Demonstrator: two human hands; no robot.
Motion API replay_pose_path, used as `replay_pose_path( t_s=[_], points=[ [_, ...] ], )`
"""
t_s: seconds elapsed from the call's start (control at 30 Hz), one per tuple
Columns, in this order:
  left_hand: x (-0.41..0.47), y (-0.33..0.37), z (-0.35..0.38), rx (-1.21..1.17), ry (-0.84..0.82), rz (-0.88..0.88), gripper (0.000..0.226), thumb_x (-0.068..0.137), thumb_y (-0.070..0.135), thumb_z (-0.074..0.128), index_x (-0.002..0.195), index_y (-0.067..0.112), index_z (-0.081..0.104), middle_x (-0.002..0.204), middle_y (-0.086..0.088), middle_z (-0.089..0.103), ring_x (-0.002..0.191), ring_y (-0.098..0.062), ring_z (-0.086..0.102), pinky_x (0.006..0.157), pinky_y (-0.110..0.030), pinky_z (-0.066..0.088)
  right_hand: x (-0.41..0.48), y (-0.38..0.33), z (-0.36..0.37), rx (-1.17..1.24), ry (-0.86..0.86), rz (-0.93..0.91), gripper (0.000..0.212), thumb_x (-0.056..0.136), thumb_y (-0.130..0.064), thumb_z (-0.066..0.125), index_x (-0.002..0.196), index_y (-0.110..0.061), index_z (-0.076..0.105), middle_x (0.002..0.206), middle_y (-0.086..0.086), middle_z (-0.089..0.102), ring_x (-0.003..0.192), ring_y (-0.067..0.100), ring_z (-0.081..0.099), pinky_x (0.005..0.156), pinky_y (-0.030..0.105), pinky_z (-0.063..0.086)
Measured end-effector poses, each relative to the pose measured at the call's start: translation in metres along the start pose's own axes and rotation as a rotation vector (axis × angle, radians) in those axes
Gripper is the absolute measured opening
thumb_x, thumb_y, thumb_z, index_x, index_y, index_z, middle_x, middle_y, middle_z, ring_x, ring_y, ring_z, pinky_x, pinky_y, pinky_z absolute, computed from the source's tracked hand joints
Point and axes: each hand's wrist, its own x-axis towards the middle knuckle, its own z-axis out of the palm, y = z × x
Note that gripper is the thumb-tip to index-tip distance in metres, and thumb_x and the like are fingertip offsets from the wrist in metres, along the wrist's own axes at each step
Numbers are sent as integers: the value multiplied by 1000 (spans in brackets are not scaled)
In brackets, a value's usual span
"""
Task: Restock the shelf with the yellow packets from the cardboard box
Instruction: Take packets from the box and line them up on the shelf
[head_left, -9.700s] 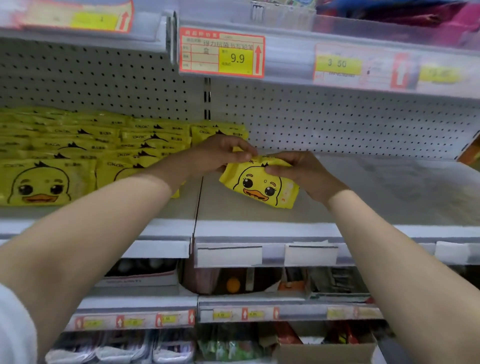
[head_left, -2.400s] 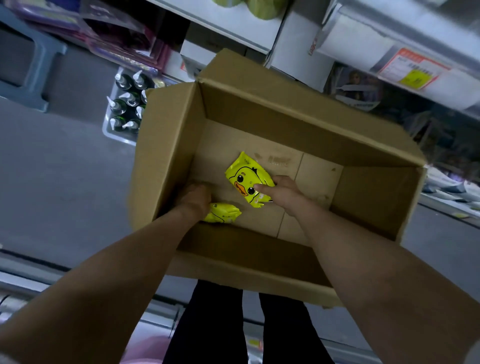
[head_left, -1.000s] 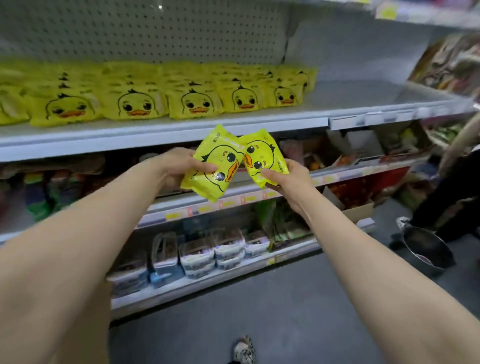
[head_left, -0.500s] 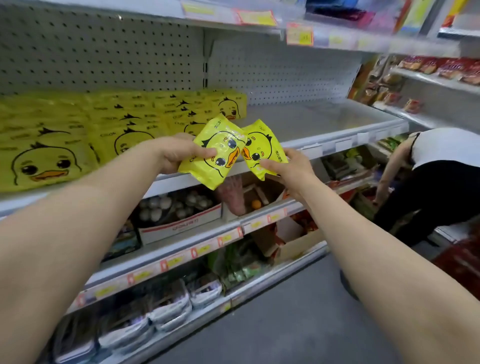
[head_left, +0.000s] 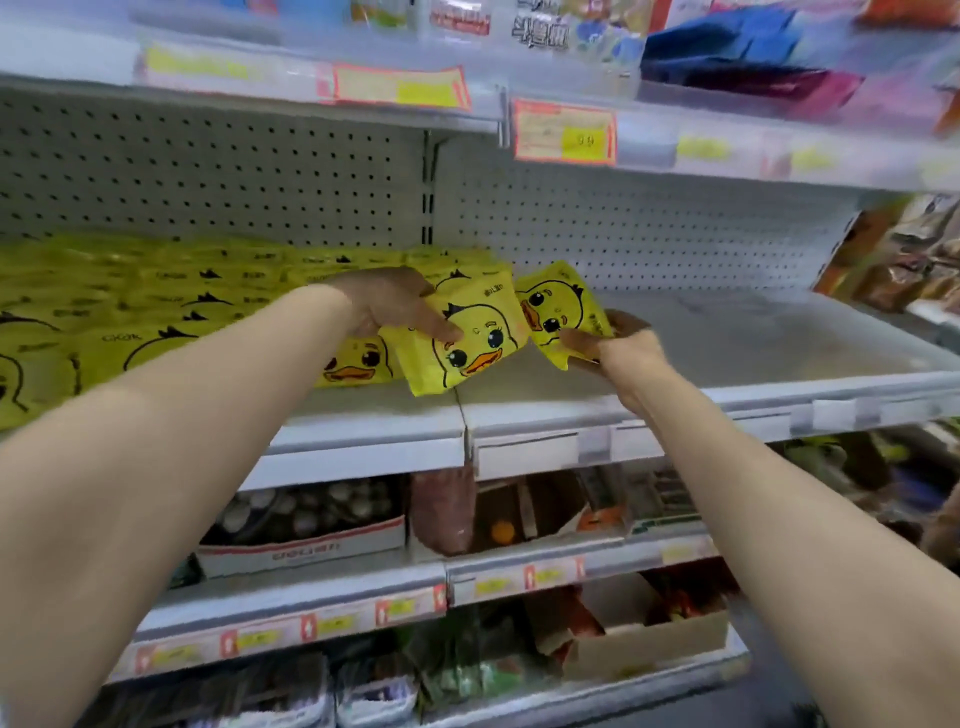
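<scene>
The left half of the shelf (head_left: 363, 410) is filled by rows of stacked yellow packets (head_left: 156, 312), reaching back to the pegboard wall (head_left: 623, 228). To their right, the shelf board lies bare up to its right end, where orange bags (head_left: 893, 260) are seen beside it. Headroom is capped by the upper shelf (head_left: 727, 156) with its price tags. A narrow bare strip is left along the front edge, before the packets.
</scene>
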Motion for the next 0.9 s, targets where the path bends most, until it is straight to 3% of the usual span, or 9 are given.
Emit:
replay_pose_path(
  t_s=[0.07,0.17,0.27,0.37,0.47,0.53,0.6,0.9],
  points=[
    [14,10,-1,135,81,-19,99,61,49,88,144,21,42,144,7,45,132,-20,42,111,-38,33,21,-3,-11,19,-31,-4,54,74,2,83,123,5,59,115,21,69,84,26,72,63,29,60],
    [30,23,1,347,213,3,77,67,49,83,134,24,54,134,5,54,121,-22,51,105,-39,42,46,-7,-27,-44,-71,-5,57,75,-1,83,125,2,58,121,18,66,98,32,70,65,32,61],
    [48,32,2,350,238,10,63,65,47,85,121,26,64,121,2,62,106,-20,57,98,-39,48,63,-7,-40,-109,-86,-4,54,75,-2,84,123,-1,59,122,16,66,101,33,69,66,32,62],
    [67,40,3,366,260,2,73,66,44,86,131,23,58,127,3,55,114,-21,53,98,-34,45,74,-4,-50,-93,-98,-27,52,75,-2,83,122,1,61,120,17,67,98,31,71,66,31,62],
    [87,40,2,392,272,27,65,70,40,85,126,18,63,121,0,57,113,-20,54,91,-27,44,81,-2,-55,-42,-93,-47,44,77,-2,82,116,-2,63,118,17,68,92,27,71,65,28,60],
    [100,35,2,411,269,25,67,69,42,85,127,17,63,127,-2,58,118,-23,54,95,-30,46,83,-1,-56,-2,-92,-51,38,77,-2,81,111,-5,64,118,19,68,91,27,71,64,26,59],
    [109,30,3,441,258,19,70,69,44,84,130,17,61,134,-4,54,121,-24,51,97,-31,45,84,-1,-54,3,-95,-63,40,78,-3,82,114,-3,64,117,19,68,92,28,71,65,27,59],
    [127,11,-5,487,274,123,55,74,32,84,123,14,66,124,-8,63,115,-25,56,87,-26,41,82,1,-40,62,-92,-70,47,78,-4,81,121,1,62,115,16,71,98,29,72,69,29,60]
  ],
)
